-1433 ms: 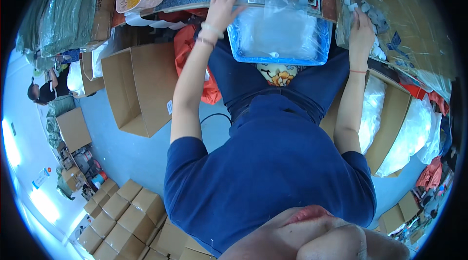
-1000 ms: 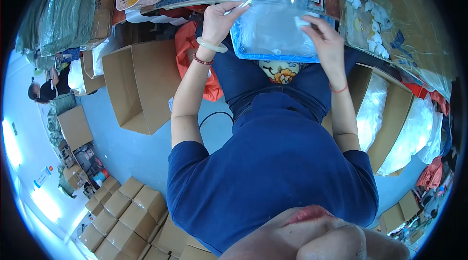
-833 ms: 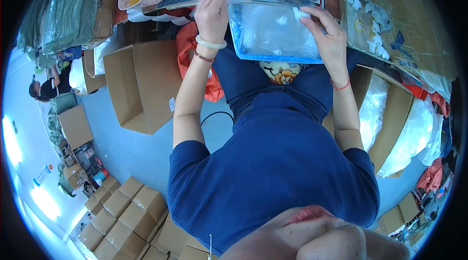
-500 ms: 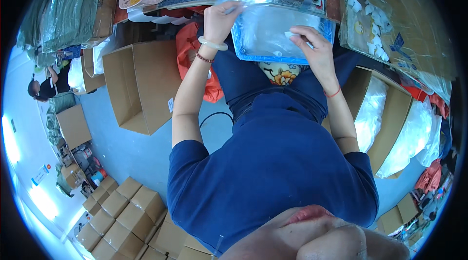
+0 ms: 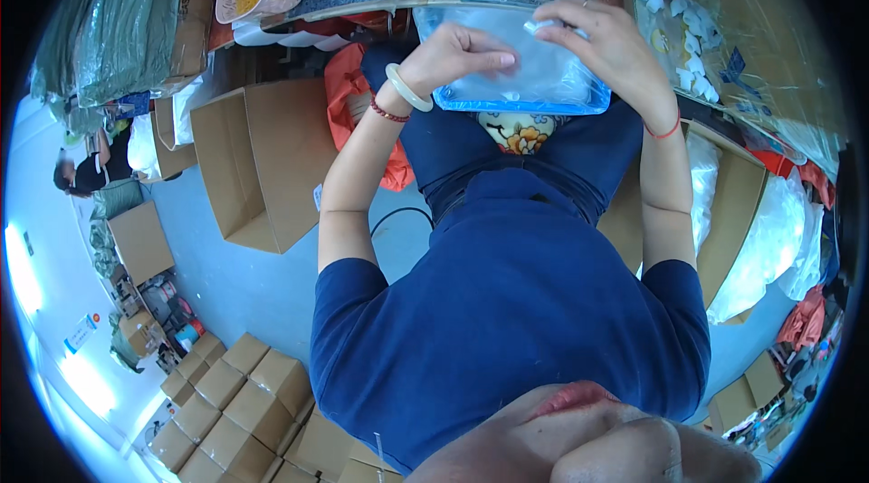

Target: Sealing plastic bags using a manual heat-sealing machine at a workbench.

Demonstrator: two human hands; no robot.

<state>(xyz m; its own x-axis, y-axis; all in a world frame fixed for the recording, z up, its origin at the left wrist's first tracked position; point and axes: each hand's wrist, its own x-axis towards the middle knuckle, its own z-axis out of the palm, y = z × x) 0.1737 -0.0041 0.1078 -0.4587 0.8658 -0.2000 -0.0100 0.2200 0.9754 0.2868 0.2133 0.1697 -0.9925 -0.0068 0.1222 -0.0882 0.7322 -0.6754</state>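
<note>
Both hands (image 5: 534, 44) curl over the clear plastic bag (image 5: 529, 76).

The bag (image 5: 534, 76) is clear with a blue edge; the shirt (image 5: 507, 302) navy, the bangle (image 5: 407, 89) pale green, the boxes (image 5: 262, 166) brown.

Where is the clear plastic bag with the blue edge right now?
The clear plastic bag with the blue edge sits top centre in the head view, between both hands over the lap.
</note>
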